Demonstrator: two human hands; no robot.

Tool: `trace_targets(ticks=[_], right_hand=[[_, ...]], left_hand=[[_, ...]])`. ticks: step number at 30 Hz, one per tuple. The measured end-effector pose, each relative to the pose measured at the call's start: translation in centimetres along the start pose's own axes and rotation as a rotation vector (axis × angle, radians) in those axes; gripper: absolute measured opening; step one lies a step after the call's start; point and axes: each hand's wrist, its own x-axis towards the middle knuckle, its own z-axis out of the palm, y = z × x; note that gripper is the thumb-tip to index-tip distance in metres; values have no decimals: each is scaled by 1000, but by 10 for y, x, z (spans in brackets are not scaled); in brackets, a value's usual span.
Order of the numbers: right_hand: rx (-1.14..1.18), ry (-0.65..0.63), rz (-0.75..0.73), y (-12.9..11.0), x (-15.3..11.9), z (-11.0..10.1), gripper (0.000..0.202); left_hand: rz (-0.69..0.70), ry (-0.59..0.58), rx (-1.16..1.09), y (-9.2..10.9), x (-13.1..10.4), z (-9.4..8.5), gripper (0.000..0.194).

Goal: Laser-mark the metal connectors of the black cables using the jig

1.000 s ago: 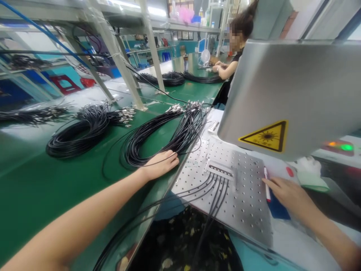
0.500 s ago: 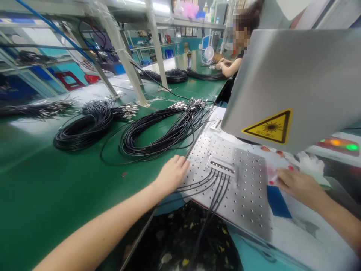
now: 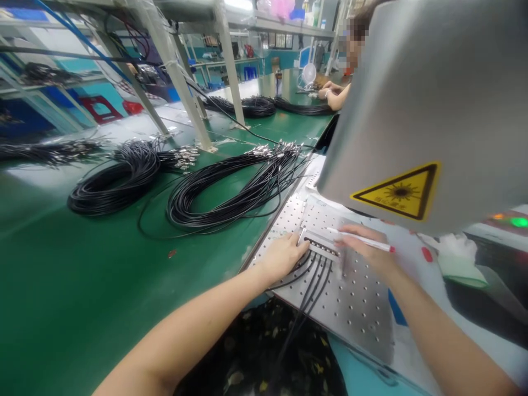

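- Nearest, thin black cables (image 3: 307, 297) hang off the front edge of the perforated silver metal plate (image 3: 363, 308) and run up side by side into a small slotted metal fixture bar (image 3: 320, 245).
- The left hand (image 3: 282, 258) lies palm down on the plate at the bar's left end, fingers loosely curled over the outermost cables; whether it pinches one I cannot tell.
- The right hand (image 3: 367, 247) rests at the bar's right end with a slim white pen with a red cap (image 3: 363, 240) clamped between its fingers, the other fingers spread flat on the plate.
- To do this step well, I judge each cable end should be pressed fully into its own slot, kept parallel, uncrossed and flat, with the fingers kept low beneath the head.
- The bar's long axis runs left to right across the plate, slightly down to the right; the cables' long axis points from the person toward the bar.
- Above hangs the grey metal laser head with a yellow warning triangle (image 3: 412, 126).
- Left of the plate, coiled bundles of black cable with silver connectors (image 3: 231, 190) lie on the green bench top (image 3: 82, 275).
- Farthest, another person's hands (image 3: 330, 91) work at the bench end.
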Motion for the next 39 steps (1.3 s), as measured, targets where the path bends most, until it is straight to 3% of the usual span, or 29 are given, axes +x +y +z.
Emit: trace_targets(ticks=[2, 7, 18, 29, 39], right_hand=[[-4, -51, 20, 1, 7, 13, 21], [-58, -59, 33, 0, 19, 40, 30], [-191, -141, -80, -4, 31, 54, 26], [-319, -175, -21, 14, 20, 20, 32], [-356, -116, 29, 17, 4, 1, 31]], left_hand=[[1, 5, -19, -1, 0, 4, 12], [10, 30, -29, -3, 4, 9, 13], [10, 44, -46, -3, 2, 8, 12], [8, 36, -42, -3, 3, 6, 15], [-24, 41, -77, -2, 2, 7, 15]])
